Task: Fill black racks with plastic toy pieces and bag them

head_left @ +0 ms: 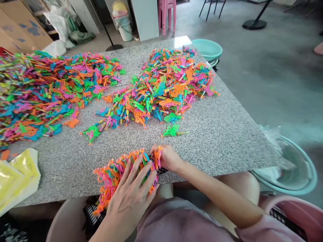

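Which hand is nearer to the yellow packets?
Left. The left hand lies over the toy row, to the right of the packets; the right hand is farther right, at the row's right end.

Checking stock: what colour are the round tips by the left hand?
The round tips are orange; see head view.

Pink stools (164, 15) stand farther back — a bucket (125, 31) too.
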Action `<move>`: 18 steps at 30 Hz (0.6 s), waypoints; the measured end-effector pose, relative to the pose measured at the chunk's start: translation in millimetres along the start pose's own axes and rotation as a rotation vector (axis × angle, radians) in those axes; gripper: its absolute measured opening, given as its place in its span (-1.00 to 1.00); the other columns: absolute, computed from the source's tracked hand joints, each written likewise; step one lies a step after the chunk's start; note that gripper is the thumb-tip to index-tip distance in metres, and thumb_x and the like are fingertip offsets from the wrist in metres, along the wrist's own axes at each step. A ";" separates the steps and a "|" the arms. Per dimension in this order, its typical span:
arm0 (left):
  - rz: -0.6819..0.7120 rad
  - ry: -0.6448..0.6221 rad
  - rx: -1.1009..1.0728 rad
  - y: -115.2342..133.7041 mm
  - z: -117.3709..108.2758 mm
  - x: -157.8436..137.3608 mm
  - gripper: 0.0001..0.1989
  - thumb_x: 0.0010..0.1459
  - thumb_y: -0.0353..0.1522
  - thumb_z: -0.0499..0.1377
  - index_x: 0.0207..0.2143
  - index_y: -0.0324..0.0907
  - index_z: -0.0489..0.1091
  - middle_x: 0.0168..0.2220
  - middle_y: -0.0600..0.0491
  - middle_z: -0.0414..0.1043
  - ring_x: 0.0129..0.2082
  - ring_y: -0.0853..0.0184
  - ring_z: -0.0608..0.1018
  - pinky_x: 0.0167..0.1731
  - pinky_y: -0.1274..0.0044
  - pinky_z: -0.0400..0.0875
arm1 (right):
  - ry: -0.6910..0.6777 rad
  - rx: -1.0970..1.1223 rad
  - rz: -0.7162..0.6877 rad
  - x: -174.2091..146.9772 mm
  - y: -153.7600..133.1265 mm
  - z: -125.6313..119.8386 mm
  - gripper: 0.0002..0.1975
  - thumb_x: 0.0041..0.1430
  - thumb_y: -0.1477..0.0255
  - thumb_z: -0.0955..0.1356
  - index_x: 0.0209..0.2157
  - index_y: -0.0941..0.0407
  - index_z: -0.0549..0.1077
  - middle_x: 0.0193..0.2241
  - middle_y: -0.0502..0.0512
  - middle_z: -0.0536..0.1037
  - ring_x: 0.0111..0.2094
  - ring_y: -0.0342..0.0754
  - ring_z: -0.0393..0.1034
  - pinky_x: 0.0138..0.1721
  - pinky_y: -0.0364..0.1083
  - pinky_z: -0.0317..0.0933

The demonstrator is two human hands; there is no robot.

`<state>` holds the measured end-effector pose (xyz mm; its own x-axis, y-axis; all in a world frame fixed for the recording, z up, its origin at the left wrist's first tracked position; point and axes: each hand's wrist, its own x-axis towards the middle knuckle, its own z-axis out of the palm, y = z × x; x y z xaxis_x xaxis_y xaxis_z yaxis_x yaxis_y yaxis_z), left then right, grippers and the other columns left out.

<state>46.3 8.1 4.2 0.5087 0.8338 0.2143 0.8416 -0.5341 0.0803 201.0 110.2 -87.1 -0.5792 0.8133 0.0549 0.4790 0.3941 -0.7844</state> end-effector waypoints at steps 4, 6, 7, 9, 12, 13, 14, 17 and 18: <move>-0.018 -0.008 0.019 1.0 1.0 -0.8 -0.71 0.32 -0.32 0.04 0.02 -0.13 0.42 0.12 -0.01 0.41 0.28 0.06 0.23 0.29 0.09 0.06 | -0.159 -0.190 -0.076 12.9 -11.5 -7.4 -0.88 0.13 0.55 0.33 -0.27 0.15 0.48 -0.42 0.08 0.57 -0.40 -0.08 0.44 -0.40 -0.18 0.12; 0.001 -0.017 0.025 0.5 2.2 -0.3 -0.70 0.34 -0.30 0.02 0.04 -0.12 0.40 0.17 0.01 0.36 0.28 0.12 0.22 0.34 0.12 -0.12 | -0.228 -0.225 -0.111 21.4 -17.3 -6.9 -0.88 0.15 0.52 0.32 -0.28 0.14 0.50 -0.41 0.08 0.57 -0.37 -0.05 0.45 -0.39 -0.17 0.13; 0.024 -0.025 0.024 -0.2 2.7 0.2 -0.70 0.34 -0.30 0.01 0.04 -0.13 0.40 0.20 0.02 0.34 0.29 0.15 0.22 0.35 0.15 -0.17 | -0.252 -0.240 -0.114 24.3 -19.3 -6.2 -0.89 0.16 0.51 0.33 -0.29 0.14 0.50 -0.41 0.08 0.58 -0.36 -0.04 0.46 -0.38 -0.16 0.13; 0.065 -0.045 0.028 -2.0 3.7 1.5 -0.71 0.34 -0.32 0.01 0.03 -0.15 0.40 0.22 0.04 0.32 0.29 0.19 0.22 0.36 0.21 -0.14 | -0.278 -0.264 -0.114 24.8 -19.8 -5.9 -0.89 0.17 0.48 0.33 -0.30 0.14 0.51 -0.40 0.08 0.58 -0.33 -0.03 0.46 -0.36 -0.16 0.16; 0.073 -0.036 0.050 -4.8 4.9 2.4 -0.70 0.32 -0.35 0.02 0.05 -0.17 0.38 0.19 0.04 0.36 0.28 0.18 0.24 0.32 0.24 0.02 | -0.205 -0.279 -0.170 11.4 -7.5 -17.2 -0.80 0.18 0.54 0.31 -0.16 0.11 0.49 -0.24 0.09 0.57 -0.18 -0.04 0.45 -0.23 -0.16 0.22; 0.074 -0.033 0.057 -5.6 5.4 2.1 -0.68 0.31 -0.36 0.02 0.07 -0.17 0.37 0.18 0.04 0.37 0.28 0.17 0.24 0.31 0.23 0.06 | -0.129 -0.311 -0.164 4.7 0.1 -25.4 -0.73 0.18 0.58 0.29 -0.10 0.10 0.46 -0.15 0.10 0.55 -0.11 -0.04 0.42 -0.16 -0.15 0.23; 0.083 -0.033 0.063 -6.4 5.9 1.6 -0.68 0.31 -0.37 0.03 0.08 -0.18 0.36 0.17 0.03 0.38 0.28 0.16 0.24 0.29 0.22 0.10 | -0.033 -0.374 -0.114 -1.8 8.9 -35.6 -0.68 0.19 0.61 0.27 -0.04 0.11 0.44 -0.07 0.14 0.51 -0.05 -0.04 0.38 -0.10 -0.14 0.23; 0.107 -0.066 0.069 -8.2 7.2 -0.1 -0.66 0.29 -0.40 0.03 0.10 -0.17 0.34 0.19 0.00 0.35 0.31 0.13 0.20 0.26 0.17 0.16 | 0.141 -0.666 0.179 -16.0 35.5 -69.6 -0.64 0.20 0.70 0.18 -0.04 0.20 0.42 -0.01 0.30 0.43 -0.02 0.05 0.33 -0.09 -0.06 0.24; 0.104 -0.080 0.068 -8.5 7.3 -0.5 -0.65 0.29 -0.40 0.04 0.10 -0.17 0.34 0.20 0.00 0.34 0.32 0.12 0.18 0.25 0.15 0.17 | 0.119 -0.747 0.233 -18.4 42.4 -79.1 -0.65 0.20 0.71 0.16 -0.07 0.23 0.43 -0.05 0.34 0.43 -0.04 0.08 0.34 -0.13 -0.05 0.25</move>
<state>40.3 13.3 -3.7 0.6044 0.7844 0.1391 0.7925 -0.6098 -0.0051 284.1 145.8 -72.6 -0.3550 0.9340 0.0391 0.9198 0.3565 -0.1637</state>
